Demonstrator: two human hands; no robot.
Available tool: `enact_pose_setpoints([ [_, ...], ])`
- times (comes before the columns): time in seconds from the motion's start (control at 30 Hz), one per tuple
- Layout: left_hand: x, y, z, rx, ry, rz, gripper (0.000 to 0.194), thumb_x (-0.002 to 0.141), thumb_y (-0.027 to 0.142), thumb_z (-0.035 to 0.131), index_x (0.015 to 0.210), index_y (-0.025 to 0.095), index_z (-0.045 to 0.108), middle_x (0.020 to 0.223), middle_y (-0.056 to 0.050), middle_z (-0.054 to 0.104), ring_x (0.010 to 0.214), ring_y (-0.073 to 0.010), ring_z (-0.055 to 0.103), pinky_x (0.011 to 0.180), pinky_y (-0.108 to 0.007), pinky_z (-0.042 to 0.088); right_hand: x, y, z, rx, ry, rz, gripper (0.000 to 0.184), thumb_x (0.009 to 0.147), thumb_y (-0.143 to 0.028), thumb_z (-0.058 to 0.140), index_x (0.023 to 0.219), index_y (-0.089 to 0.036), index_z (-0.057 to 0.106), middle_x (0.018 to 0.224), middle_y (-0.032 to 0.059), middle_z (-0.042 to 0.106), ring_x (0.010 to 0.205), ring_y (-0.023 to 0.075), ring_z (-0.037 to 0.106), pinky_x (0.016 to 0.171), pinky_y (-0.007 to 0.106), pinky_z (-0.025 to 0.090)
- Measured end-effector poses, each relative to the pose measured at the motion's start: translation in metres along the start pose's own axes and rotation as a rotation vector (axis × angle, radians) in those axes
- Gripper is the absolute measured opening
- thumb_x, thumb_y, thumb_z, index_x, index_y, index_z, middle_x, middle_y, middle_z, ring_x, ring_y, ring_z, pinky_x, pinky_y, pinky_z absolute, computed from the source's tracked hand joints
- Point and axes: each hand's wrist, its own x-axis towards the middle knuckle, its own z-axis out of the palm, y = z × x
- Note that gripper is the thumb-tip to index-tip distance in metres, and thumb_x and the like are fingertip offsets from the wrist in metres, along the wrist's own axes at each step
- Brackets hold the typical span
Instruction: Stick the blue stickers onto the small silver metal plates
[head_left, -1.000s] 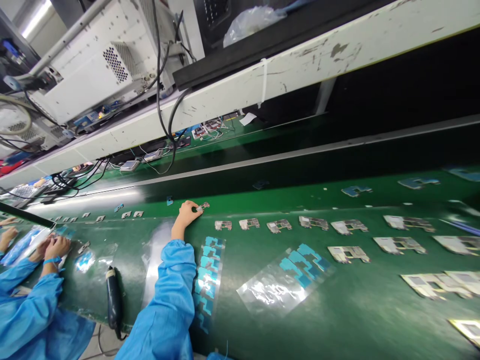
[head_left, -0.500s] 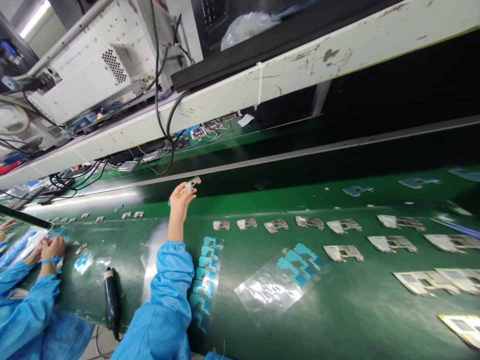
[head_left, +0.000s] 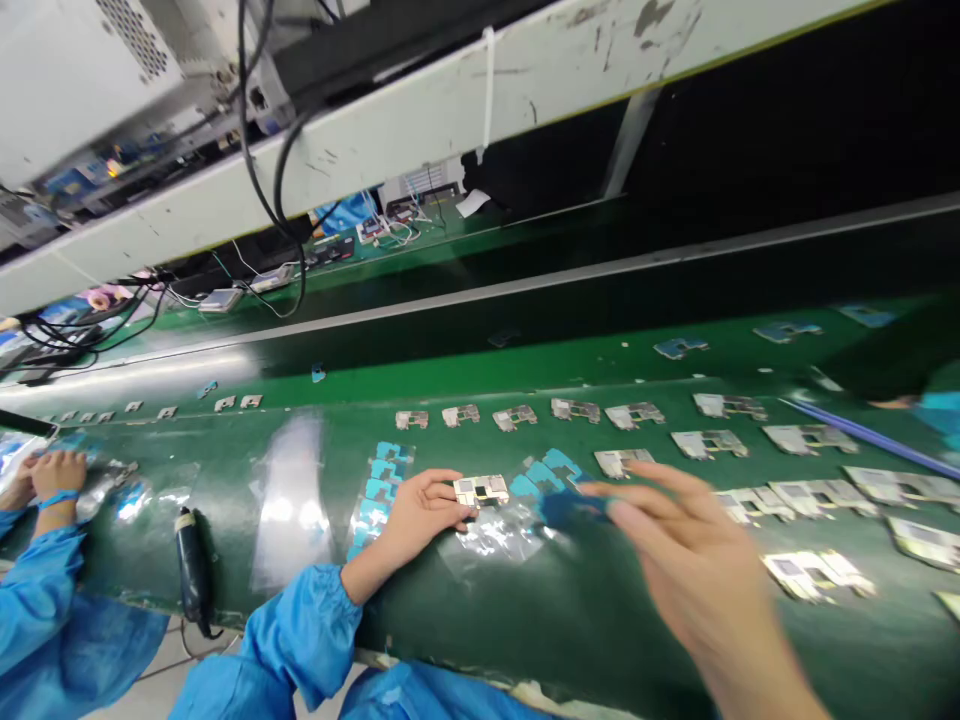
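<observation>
Head view: a green tabletop (head_left: 480, 630) with a metal-framed circuit board (head_left: 480, 490) between the left hand (head_left: 424, 515) and the right hand (head_left: 690, 560).
Rows of similar boards (head_left: 570, 410) run along the tabletop, near a clear film sheet (head_left: 491, 535) carrying teal pads (head_left: 544, 475). The board sits at the film's edge, with the half-open left hand's fingertips (head_left: 459, 492) touching its near side. The blurred right hand is spread just beside it; whether it holds anything cannot be told. The board looks light, thin and stiff, probably delicate, so its edges seem the place to grip.
</observation>
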Motion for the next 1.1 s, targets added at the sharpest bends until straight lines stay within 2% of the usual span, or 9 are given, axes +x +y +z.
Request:
enact_pose_setpoints([
  [0.07, 0.001, -0.017, 0.006, 0.019, 0.019, 0.008, 0.059, 0.063, 0.033, 0.091, 0.112, 0.013, 0.065, 0.086, -0.009, 0.076, 0.074, -0.0190, 0.074, 0.071, -0.028, 0.061, 0.006, 0.019, 0.009, 0.034, -0.060, 0.093, 0.044, 0.060, -0.045, 0.091, 0.093, -0.023, 0.073, 0.082, 0.0059, 0.076, 0.081, 0.0229, 0.072, 0.077, 0.035, 0.058],
  [0.1, 0.003, -0.021, 0.008, 0.041, 0.025, 0.020, 0.057, 0.064, 0.033, 0.090, 0.112, 0.013, 0.065, 0.087, -0.009, 0.076, 0.075, -0.0180, 0.074, 0.074, -0.028, 0.060, 0.009, 0.030, 0.015, 0.051, -0.082, 0.130, 0.041, 0.058, -0.046, 0.091, 0.087, -0.022, 0.073, 0.085, 0.0072, 0.077, 0.079, 0.0220, 0.072, 0.077, 0.035, 0.058],
  [0.2, 0.010, -0.021, 0.011, 0.137, 0.024, 0.050, 0.053, 0.067, 0.032, 0.088, 0.113, 0.014, 0.067, 0.088, -0.008, 0.075, 0.078, -0.0168, 0.073, 0.079, -0.029, 0.060, 0.014, 0.055, 0.027, 0.041, -0.120, 0.151, 0.034, 0.062, -0.046, 0.089, 0.077, -0.021, 0.072, 0.098, 0.0102, 0.078, 0.088, 0.0232, 0.073, 0.084, 0.037, 0.057],
  [0.27, 0.014, -0.019, 0.012, 0.222, 0.013, 0.065, 0.050, 0.069, 0.031, 0.086, 0.113, 0.015, 0.068, 0.086, -0.007, 0.075, 0.076, -0.0164, 0.072, 0.079, -0.030, 0.060, 0.014, 0.063, 0.029, -0.015, -0.140, 0.133, 0.032, 0.063, -0.046, 0.089, 0.075, -0.021, 0.073, 0.098, 0.0105, 0.078, 0.095, 0.0259, 0.072, 0.087, 0.038, 0.056],
  [0.33, 0.015, -0.021, 0.012, 0.295, -0.014, 0.087, 0.046, 0.072, 0.030, 0.083, 0.114, 0.016, 0.069, 0.088, -0.006, 0.075, 0.077, -0.0163, 0.071, 0.080, -0.031, 0.060, 0.014, 0.065, 0.028, -0.087, -0.150, 0.121, 0.032, 0.062, -0.047, 0.088, 0.074, -0.021, 0.073, 0.094, 0.0103, 0.078, 0.092, 0.0264, 0.072, 0.084, 0.039, 0.058],
  [0.5, 0.015, -0.030, 0.010, 0.282, -0.088, 0.112, 0.043, 0.078, 0.029, 0.078, 0.117, 0.016, 0.067, 0.095, -0.007, 0.076, 0.086, -0.0176, 0.073, 0.086, -0.032, 0.059, 0.010, 0.065, 0.025, -0.169, -0.123, 0.127, 0.034, 0.061, -0.048, 0.088, 0.073, -0.019, 0.074, 0.072, 0.0054, 0.073, 0.065, 0.0187, 0.067, 0.065, 0.031, 0.057],
  [0.8, 0.017, -0.032, 0.010, 0.265, -0.102, 0.079, 0.051, 0.076, 0.028, 0.080, 0.123, 0.017, 0.064, 0.097, -0.007, 0.075, 0.084, -0.0172, 0.074, 0.087, -0.033, 0.061, 0.008, 0.070, 0.025, -0.196, -0.052, 0.155, 0.036, 0.062, -0.048, 0.089, 0.076, -0.018, 0.073, 0.072, 0.0045, 0.072, 0.064, 0.0175, 0.067, 0.064, 0.031, 0.058],
  [1.1, 0.016, -0.030, 0.010, 0.296, -0.125, 0.103, 0.047, 0.077, 0.028, 0.079, 0.121, 0.018, 0.064, 0.097, -0.007, 0.075, 0.084, -0.0172, 0.073, 0.086, -0.032, 0.061, 0.007, 0.068, 0.026, -0.221, -0.059, 0.135, 0.034, 0.063, -0.047, 0.088, 0.076, -0.019, 0.074, 0.072, 0.0050, 0.073, 0.063, 0.0185, 0.069, 0.064, 0.032, 0.060],
])
